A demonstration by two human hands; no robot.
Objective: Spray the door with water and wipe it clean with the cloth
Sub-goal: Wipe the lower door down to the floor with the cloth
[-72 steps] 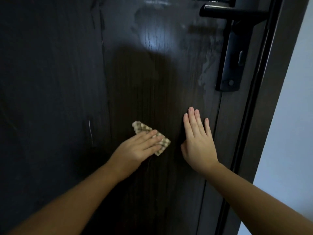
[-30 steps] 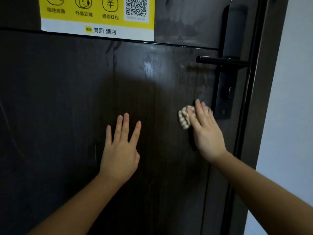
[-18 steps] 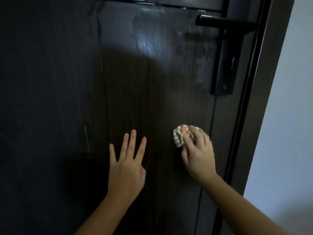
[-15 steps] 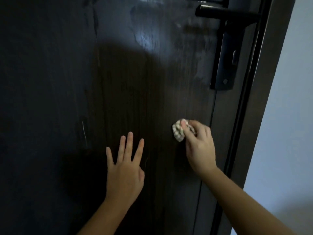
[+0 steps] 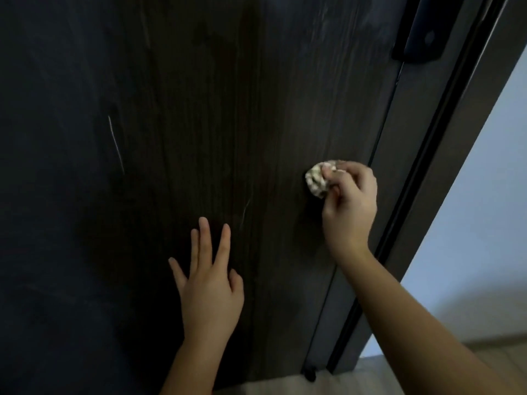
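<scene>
Dark wood-grain door (image 5: 214,109): upright, scratched. Left hand (image 5: 209,283): flat on the panel, fingers spread, holding nothing. Right hand (image 5: 349,206): fingers curled around a bunched checked cloth (image 5: 316,181), pressed to the door near its latch edge.

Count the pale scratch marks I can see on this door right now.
2. A long scratch sits on the door upper left; a shorter scratch sits just above the left hand. More may hide in the dark areas.
</scene>
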